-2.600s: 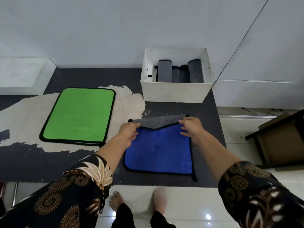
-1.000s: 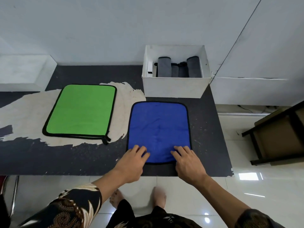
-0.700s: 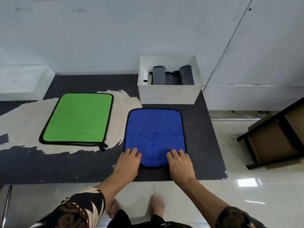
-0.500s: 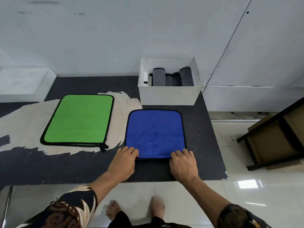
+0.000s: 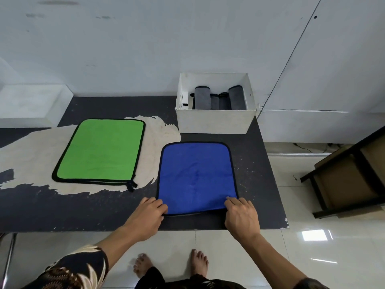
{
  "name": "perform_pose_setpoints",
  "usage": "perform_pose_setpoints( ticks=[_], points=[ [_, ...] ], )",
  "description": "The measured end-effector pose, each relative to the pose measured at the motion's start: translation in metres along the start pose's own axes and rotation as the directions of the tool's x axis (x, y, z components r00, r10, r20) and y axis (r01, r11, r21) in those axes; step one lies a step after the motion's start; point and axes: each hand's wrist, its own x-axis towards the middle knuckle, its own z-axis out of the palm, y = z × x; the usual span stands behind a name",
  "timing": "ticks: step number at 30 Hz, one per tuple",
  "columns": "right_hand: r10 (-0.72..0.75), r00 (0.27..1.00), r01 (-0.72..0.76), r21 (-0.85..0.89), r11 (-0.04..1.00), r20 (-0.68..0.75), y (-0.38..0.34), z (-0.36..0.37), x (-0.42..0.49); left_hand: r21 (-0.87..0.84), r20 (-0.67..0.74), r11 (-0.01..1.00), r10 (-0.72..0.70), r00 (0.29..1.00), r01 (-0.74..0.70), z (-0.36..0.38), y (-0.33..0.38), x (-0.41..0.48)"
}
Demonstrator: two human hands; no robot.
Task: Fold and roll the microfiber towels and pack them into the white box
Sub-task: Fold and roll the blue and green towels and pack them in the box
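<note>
A blue towel (image 5: 196, 177) with black edging lies folded flat on the dark table, just in front of the white box (image 5: 214, 122). My left hand (image 5: 146, 215) curls around its near left corner and my right hand (image 5: 241, 215) around its near right corner, fingers tucked at the near edge. Several grey rolled towels (image 5: 218, 98) stand inside the box. A green towel (image 5: 101, 151) with black edging lies flat to the left, apart from both hands.
The dark table (image 5: 83, 207) has a worn pale patch under the green towel. Its near edge runs just below my hands, with glossy tiled floor and bare feet beneath. A dark wooden stand (image 5: 350, 180) sits to the right. A white ledge (image 5: 31, 105) is back left.
The blue towel was folded toward me and smoothed. My hands slid from flat on its near part to gripping the near corners, and the near edge has drawn slightly inward.
</note>
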Motion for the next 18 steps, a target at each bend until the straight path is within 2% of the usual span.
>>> perform_pose_setpoints(
  ticks=[7, 10, 14, 18],
  points=[
    [0.023, 0.999, -0.026, 0.102, 0.994, 0.027, 0.007, -0.005, -0.002, -0.062, 0.027, 0.998, 0.033, 0.999, -0.031, -0.005, -0.004, 0.004],
    [0.116, 0.993, -0.112, 0.318, 0.941, 0.007, 0.013, -0.018, 0.011, -0.190, -0.030, 0.980, -0.069, 0.997, 0.063, -0.017, -0.011, 0.016],
    [0.324, 0.944, -0.288, 0.632, 0.719, 0.061, 0.026, -0.037, 0.041, -0.521, -0.111, 0.818, -0.348, 0.931, 0.244, -0.044, -0.017, 0.037],
    [0.440, 0.883, -0.368, 0.820, 0.439, 0.161, 0.034, -0.040, 0.084, -0.720, -0.124, 0.630, -0.530, 0.839, 0.291, -0.061, -0.021, 0.061]
  ],
)
